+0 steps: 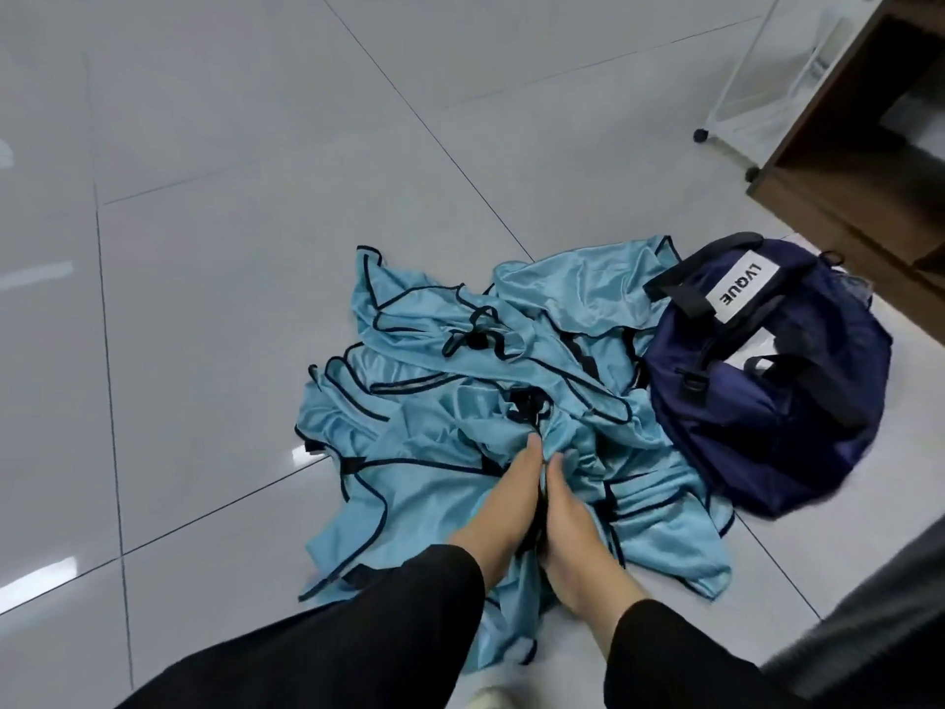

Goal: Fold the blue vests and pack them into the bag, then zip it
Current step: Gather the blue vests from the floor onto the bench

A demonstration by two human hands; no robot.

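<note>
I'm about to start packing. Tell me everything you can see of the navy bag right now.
The navy blue soft fabric duffel bag lies slumped on the pale tiled floor, right of the heap of light blue vests, whose edge touches it. It has black strap handles, a buckle and a white label reading LVQUE. Neither hand touches it.

The only readable text is "LVQUE", printed in black capitals on a white rectangular label point(744, 290) sewn onto the side of the navy blue duffel bag point(767, 401), appearing upside down from the head view.
</note>
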